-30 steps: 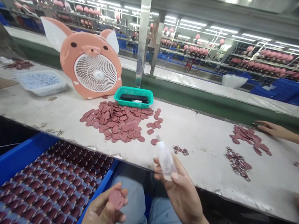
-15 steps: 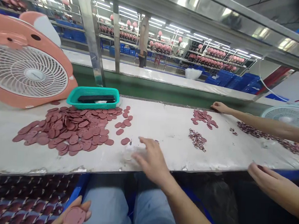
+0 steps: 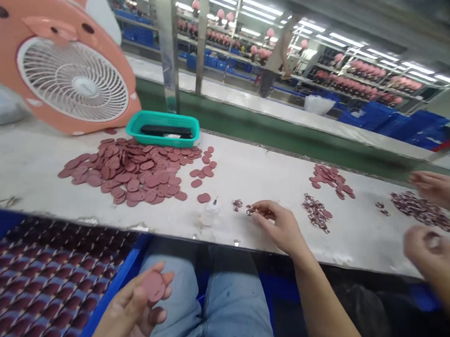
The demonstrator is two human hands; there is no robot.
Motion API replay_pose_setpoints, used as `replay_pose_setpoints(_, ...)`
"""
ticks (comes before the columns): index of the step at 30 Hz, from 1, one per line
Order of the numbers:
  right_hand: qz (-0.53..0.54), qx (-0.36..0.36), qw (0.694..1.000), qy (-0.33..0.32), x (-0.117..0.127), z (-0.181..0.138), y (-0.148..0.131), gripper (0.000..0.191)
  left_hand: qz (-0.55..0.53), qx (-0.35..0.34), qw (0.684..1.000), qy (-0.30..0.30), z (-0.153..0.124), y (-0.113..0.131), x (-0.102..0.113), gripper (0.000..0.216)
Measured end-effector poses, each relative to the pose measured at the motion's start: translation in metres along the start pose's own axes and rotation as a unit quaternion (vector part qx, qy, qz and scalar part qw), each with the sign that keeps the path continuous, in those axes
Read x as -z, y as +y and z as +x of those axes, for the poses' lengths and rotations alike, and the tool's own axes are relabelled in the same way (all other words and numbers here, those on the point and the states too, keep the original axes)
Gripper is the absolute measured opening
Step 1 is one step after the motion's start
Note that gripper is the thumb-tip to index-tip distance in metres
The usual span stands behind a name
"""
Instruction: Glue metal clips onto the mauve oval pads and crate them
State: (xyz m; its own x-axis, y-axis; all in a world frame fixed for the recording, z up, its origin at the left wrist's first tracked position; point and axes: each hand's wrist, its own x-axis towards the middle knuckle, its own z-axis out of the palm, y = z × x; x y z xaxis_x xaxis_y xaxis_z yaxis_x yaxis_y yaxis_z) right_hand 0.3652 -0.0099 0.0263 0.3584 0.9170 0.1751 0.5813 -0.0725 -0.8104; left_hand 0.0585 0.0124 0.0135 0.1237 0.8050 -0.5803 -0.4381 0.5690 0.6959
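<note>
My left hand (image 3: pixel 130 305), low above my lap, is closed on a flat maroon oval disc (image 3: pixel 154 286) with small holes near one edge. Over the table, my right hand (image 3: pixel 280 228) pinches a small maroon-and-silver piece (image 3: pixel 250 210) between thumb and fingers. A few similar small pieces (image 3: pixel 237 205) lie just left of those fingertips. Left of them is a small clear fixture with a thin upright pin (image 3: pixel 215 201), beside two maroon discs (image 3: pixel 204 198). A large heap of maroon discs (image 3: pixel 133 175) spreads over the table's left part.
Behind the heap stand a green basket (image 3: pixel 161 140) with dark contents and an orange fan (image 3: pixel 117 55). More discs (image 3: pixel 329 177) and small pieces (image 3: pixel 315 214) lie right. A co-worker's blurred hands (image 3: pixel 429 249) are at far right. A blue crate (image 3: pixel 114 289) of maroon items sits lower left.
My right hand has moved right to the small pieces and closed on one. My left hand has risen with its disc. The view has shifted, and the co-worker's hands have moved.
</note>
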Motion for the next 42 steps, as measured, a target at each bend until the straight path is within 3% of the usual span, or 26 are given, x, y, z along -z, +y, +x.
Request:
replay_pose_setpoints(3, 0.100, -0.007, 0.995, -0.027, -0.022, -0.028, -0.029, 0.030, 0.003, 0.037, 0.999, -0.006, -0.013, 0.004, -0.010, 0.048)
replay_pose_setpoints(7, 0.269, -0.017, 0.950, -0.157, -0.054, -0.056, -0.076, 0.018, 0.016, 0.071, 0.997, -0.031, -0.025, 0.008, -0.017, 0.050)
replay_pose_setpoints(11, 0.259, 0.046, 0.943, -0.203, -0.070, -0.059, -0.097, 0.011, 0.027, 0.078, 0.993, -0.090, -0.027, 0.009, -0.013, 0.050)
replay_pose_setpoints(28, 0.198, 0.123, 0.942, -0.243, -0.070, -0.050, -0.103, 0.018, 0.026, 0.109, 0.982, -0.153, -0.023, 0.008, -0.003, 0.041)
replay_pose_setpoints(37, 0.182, 0.162, 0.938, -0.248, -0.069, -0.051, -0.101, 0.011, 0.014, 0.126, 0.982, -0.137, -0.024, 0.006, 0.000, 0.042)
replay_pose_setpoints(42, 0.172, 0.183, 0.937, -0.244, -0.071, -0.050, -0.100, 0.012, 0.004, 0.132, 0.980, -0.148, -0.021, 0.004, 0.006, 0.033)
